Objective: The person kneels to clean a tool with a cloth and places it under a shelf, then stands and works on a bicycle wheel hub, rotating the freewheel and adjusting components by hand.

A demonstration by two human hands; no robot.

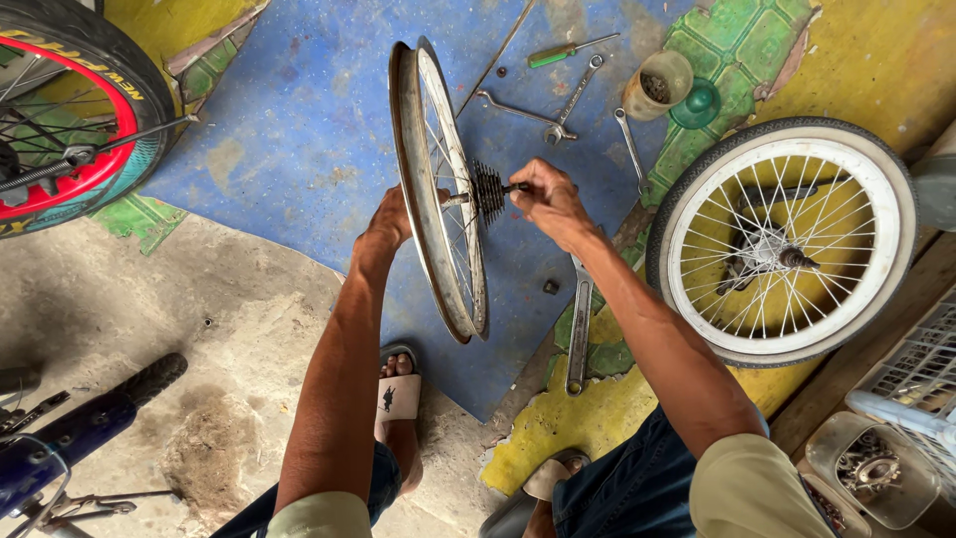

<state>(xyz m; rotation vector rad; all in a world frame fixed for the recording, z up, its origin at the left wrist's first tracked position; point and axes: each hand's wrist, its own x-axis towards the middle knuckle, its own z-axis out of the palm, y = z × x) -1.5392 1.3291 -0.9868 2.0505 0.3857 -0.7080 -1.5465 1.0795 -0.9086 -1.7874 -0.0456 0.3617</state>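
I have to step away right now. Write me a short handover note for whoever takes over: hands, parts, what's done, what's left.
Left hand: steadies the bare wheel rim, upright on the blue mat.
Right hand: grips a small tool at the axle, beside the sprocket cluster.
Nearby: long wrench under the right forearm; spanners, green-handled screwdriver and cup of small parts above; white-tyred wheel to the right.
Done: rim carries no tyre.
Left: sprockets and axle are on the wheel; work there looks unfinished.
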